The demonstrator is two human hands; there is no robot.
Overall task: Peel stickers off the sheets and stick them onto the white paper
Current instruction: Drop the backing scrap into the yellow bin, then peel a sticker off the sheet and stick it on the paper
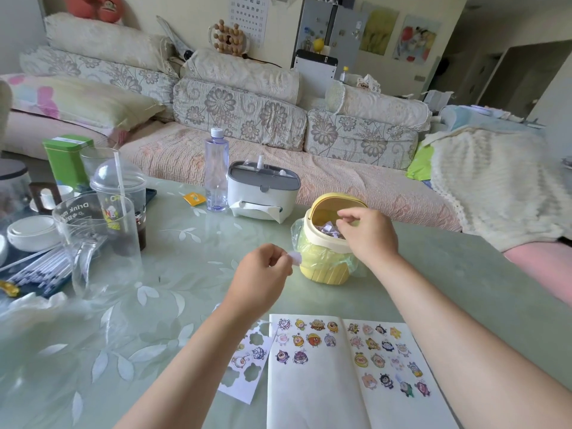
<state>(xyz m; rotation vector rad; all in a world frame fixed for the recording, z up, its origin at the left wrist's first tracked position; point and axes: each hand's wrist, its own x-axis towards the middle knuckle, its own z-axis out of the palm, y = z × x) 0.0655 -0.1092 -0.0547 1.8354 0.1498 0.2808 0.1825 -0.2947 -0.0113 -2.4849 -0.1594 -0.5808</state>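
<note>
A: Where are the hands?
B: The left hand pinches a small white scrap just beside the yellow mini bin. The right hand is over the bin's open mouth, fingertips close together; whether they hold something, I cannot tell.
A: And the stickers?
B: Many are on the white paper; the sticker sheet lies at its left side.

We see everything through one wide-angle camera worn on the head, looking forward and down across the green table. Both forearms reach in from the bottom edge, so the white paper lies nearest us, close below; the sofa beyond bows at the frame's edges, probably from the lens.
</note>
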